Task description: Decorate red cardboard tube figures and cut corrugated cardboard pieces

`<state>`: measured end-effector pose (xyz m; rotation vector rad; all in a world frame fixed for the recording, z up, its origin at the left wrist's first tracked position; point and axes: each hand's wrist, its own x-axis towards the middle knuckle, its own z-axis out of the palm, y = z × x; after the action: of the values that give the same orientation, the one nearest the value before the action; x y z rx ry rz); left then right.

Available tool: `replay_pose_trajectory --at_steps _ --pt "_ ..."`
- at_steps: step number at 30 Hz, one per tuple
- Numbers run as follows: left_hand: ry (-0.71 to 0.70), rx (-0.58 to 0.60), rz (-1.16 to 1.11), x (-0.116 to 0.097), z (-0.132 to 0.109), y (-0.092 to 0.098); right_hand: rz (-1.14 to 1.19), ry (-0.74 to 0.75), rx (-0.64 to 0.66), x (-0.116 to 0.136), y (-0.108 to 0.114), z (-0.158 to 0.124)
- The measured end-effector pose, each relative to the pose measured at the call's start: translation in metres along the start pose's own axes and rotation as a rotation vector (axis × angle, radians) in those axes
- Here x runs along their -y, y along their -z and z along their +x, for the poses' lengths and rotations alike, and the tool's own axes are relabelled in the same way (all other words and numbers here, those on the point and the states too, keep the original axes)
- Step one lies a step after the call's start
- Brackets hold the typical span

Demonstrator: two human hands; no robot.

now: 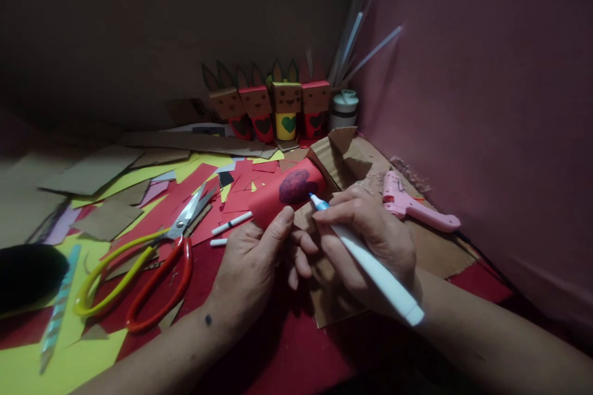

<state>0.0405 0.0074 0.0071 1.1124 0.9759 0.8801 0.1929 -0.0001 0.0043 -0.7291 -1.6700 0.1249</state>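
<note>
My left hand [252, 265] is closed around the lower end of a red paper tube figure [265, 202], its thumb on top. A dark purple scribbled oval [294, 186] marks the tube's side. At the far end a folded cardboard head [328, 163] is attached, tipped away from me. In my right hand [377, 237] is a white felt-tip marker [370, 268], gripped like a pen. Its blue tip touches or nearly touches the oval's right edge; I cannot tell which.
Scissors [178, 228] with yellow and red handles lie left among paper scraps [148, 222]. A striped pencil [60, 308] rests farther left. Several finished-looking figures [288, 123] stand at the back beside a canister [344, 110]. A pink glue gun [417, 210] sits right, near the wall.
</note>
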Motion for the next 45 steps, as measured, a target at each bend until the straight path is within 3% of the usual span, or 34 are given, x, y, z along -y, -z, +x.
replay_pose_trajectory --at_steps 22,27,38,45 --pt "-0.016 -0.005 0.016 0.0 0.001 0.002 -0.045 0.008 0.042 -0.003 0.001 0.001" --pt "-0.013 -0.026 -0.054 -0.002 0.004 0.005 -0.025 -0.029 -0.044 -0.001 0.005 0.002" --pt "-0.05 -0.042 -0.027 -0.016 -0.005 0.002 0.064 0.053 0.006 0.001 0.0 0.004" --pt "-0.059 -0.027 -0.084 -0.013 -0.002 0.0 0.113 0.085 -0.002 0.003 -0.002 0.006"
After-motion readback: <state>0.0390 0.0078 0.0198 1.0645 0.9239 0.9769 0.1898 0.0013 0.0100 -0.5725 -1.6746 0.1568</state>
